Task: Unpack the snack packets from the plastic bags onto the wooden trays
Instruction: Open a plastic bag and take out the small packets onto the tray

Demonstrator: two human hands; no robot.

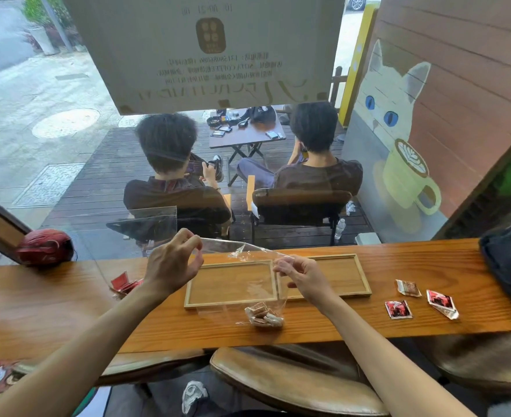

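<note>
From the head camera, a long wooden counter runs across the view in front of a window. Two wooden trays lie side by side on it, touching at their short ends: the left tray and the right tray, neither holding any packet.

A clear plastic bag is held up over the seam between the trays, its mouth stretched between both hands. The left hand is raised above the near left corner of the left tray, thumb and fingers curled and pinching the bag's upper edge. The right hand hovers over the left end of the right tray, its fingertips pinching the opposite edge of the film. The bottom of the bag sags onto the counter just in front of the trays, and a cluster of pale brown snack packets sits bunched inside it there.

To the left, partly hidden by the left wrist, red packets lie in what seems to be a second clear bag (its outline is hard to make out). To the right of the trays, three loose packets rest on the counter: a brown one, a red one and another red one, all apart from each other.

A red helmet sits at the counter's far left end. A dark bag rests at the far right.
</note>
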